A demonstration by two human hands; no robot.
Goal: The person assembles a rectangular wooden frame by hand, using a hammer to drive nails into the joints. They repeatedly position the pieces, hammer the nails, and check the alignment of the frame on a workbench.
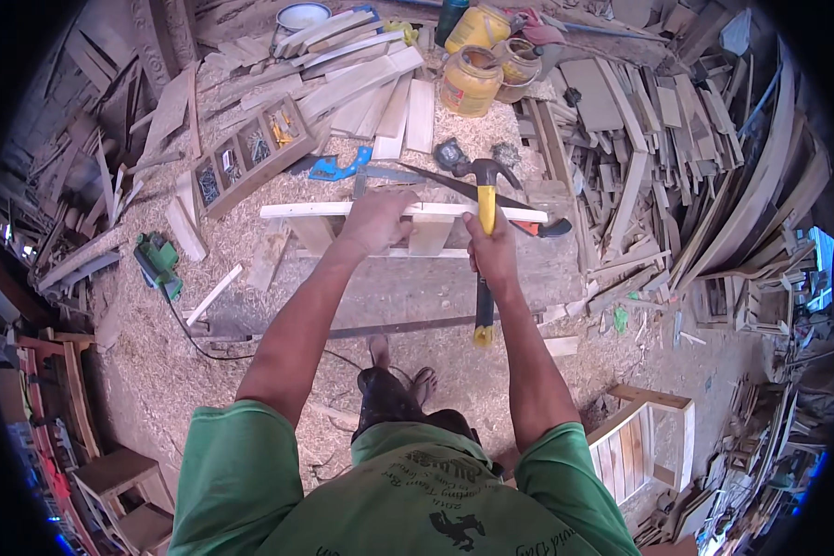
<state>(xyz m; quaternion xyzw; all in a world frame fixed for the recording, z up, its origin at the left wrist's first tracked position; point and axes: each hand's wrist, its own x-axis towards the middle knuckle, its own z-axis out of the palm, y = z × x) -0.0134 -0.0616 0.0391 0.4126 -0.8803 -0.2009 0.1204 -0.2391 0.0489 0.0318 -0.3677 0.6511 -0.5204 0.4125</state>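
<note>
My right hand is closed around the handle of a claw hammer, yellow and black with a dark head pointing away from me. The hammer crosses over the right part of a pale wooden slat. Along that slat, left of its middle, my left hand is closed with its fingers curled over the wood; whether it also pinches something small is hidden. Short crosspieces run from the slat to a second strip nearer me, forming a small frame on the worn workbench.
Beyond the frame lie a blue-handled saw and another saw with an orange and black handle. A divided wooden box holds nails. Yellow jars stand at the back. A green corded power tool sits left. Offcuts pile up right.
</note>
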